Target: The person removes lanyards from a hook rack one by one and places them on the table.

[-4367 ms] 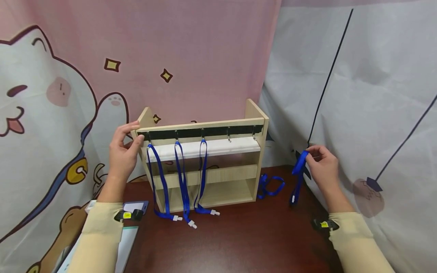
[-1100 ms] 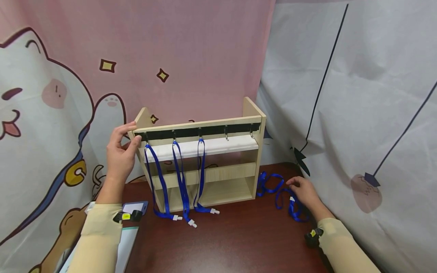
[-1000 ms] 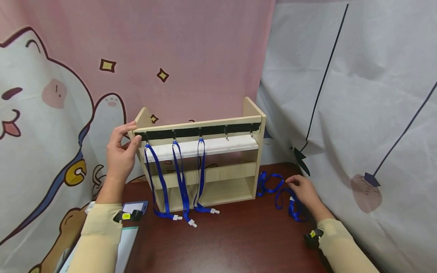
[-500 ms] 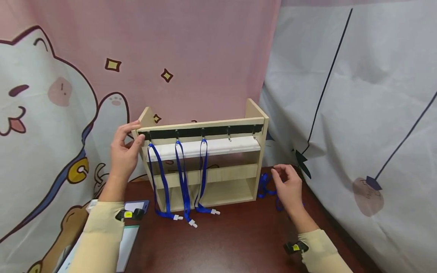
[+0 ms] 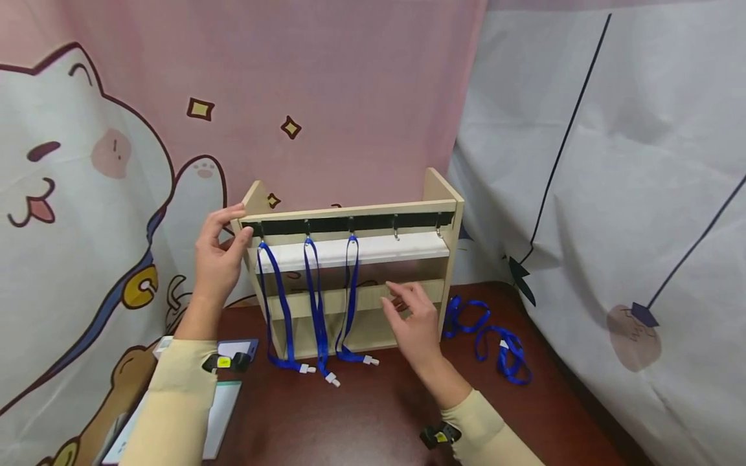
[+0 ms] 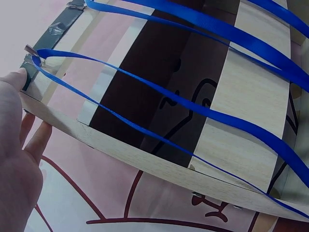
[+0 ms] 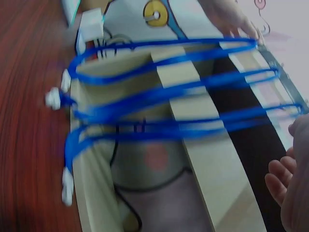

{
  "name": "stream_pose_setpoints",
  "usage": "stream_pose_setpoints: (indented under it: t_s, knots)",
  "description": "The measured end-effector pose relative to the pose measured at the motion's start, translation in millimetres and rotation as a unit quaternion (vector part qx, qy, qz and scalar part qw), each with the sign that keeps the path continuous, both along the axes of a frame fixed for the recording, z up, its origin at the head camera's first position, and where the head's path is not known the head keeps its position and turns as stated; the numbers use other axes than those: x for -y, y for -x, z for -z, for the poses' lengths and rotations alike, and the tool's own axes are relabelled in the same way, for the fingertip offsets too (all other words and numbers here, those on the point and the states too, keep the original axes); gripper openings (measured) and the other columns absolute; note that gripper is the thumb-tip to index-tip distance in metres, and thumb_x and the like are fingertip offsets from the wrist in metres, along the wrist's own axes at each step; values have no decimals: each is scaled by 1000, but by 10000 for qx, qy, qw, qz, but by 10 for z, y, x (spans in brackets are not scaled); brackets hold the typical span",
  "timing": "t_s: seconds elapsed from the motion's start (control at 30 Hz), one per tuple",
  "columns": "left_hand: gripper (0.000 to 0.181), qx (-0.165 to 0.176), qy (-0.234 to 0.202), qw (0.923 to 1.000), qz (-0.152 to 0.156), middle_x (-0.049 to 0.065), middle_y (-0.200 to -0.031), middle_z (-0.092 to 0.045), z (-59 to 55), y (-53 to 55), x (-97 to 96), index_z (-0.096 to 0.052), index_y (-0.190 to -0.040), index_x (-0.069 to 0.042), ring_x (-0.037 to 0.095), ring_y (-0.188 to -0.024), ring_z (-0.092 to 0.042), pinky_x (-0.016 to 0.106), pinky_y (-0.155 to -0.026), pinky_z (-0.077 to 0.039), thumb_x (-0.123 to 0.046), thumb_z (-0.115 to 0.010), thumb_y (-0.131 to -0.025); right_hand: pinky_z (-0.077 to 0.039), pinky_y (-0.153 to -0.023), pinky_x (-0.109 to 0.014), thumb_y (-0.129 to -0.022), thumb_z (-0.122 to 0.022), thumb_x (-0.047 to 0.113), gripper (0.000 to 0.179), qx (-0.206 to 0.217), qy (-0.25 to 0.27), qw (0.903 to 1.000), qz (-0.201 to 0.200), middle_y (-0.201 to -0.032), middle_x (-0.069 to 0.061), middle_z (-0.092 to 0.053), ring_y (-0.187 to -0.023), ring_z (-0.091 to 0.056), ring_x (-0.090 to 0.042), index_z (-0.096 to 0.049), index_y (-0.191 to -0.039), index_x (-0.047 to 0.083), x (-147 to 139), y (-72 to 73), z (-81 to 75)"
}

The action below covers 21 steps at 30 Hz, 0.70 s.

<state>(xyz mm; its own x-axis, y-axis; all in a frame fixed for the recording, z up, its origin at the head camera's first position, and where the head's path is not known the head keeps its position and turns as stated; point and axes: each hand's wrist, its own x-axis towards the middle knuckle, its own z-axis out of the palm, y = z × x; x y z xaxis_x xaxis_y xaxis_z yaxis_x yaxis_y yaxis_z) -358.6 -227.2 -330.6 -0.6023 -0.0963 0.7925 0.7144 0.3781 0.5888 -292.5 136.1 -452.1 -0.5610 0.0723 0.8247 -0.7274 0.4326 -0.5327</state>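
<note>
A pale wooden rack point(image 5: 361, 209) stands on the table, with a black strip point(image 5: 373, 223) of metal hooks along its top front. Three blue lanyards point(image 5: 284, 304) with white clips hang from the left and middle hooks; the two right hooks point(image 5: 396, 232) carry nothing. My left hand point(image 5: 218, 262) grips the rack's upper left corner, thumb on the front and fingers round the side panel point(image 6: 63, 123). My right hand point(image 5: 415, 327) hovers before the rack's lower right part, fingers loosely bent and holding nothing. In the right wrist view, the hanging lanyards point(image 7: 145, 99) look blurred.
Two more blue lanyards, one coiled beside the rack point(image 5: 452, 310) and one nearer point(image 5: 509, 342), lie on the dark red table point(image 5: 350, 421). Cards and a white board point(image 5: 224, 414) lie at left, partly behind the left sleeve. Printed curtains stand close behind and at right.
My right hand held up a blue lanyard at the far right; that lanyard now lies on the table. The hand has since moved left to the rack's front. My left hand keeps its grip.
</note>
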Motion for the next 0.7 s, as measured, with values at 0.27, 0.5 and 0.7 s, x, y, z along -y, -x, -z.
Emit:
stream_pose_setpoints:
  t_s: [0.27, 0.5, 0.7]
  knots:
    - [32, -10, -25, 10000, 27, 9, -154, -61, -6, 11, -4, -68, -139, -1, 18, -141, -54, 16, -96, -55, 0, -70, -107, -63, -69, -32, -98, -86, 9, 39, 456, 296, 9984, -179, -109, -16, -70, -87, -74, -21, -77, -134, -4, 461, 41, -44]
    - [33, 2, -86, 9999, 123, 7, -153, -62, -3, 3, 2, -70, -139, -4, 18, -141, -54, 16, -94, -56, -1, -72, -106, -63, -66, -30, -98, -87, 13, 36, 424, 454, 9981, -18, -105, -12, -74, -82, -74, -19, -79, -129, -3, 640, 134, -28]
    - [33, 12, -57, 9999, 109, 6, -153, -62, -10, -10, 2, -70, -139, -4, 17, -141, -54, 17, -95, -55, -2, -73, -106, -64, -67, -31, -95, -90, 12, 29, 307, 361, 9985, 285, -101, -7, -73, -81, -75, -19, -81, -120, -1, 753, 191, -14]
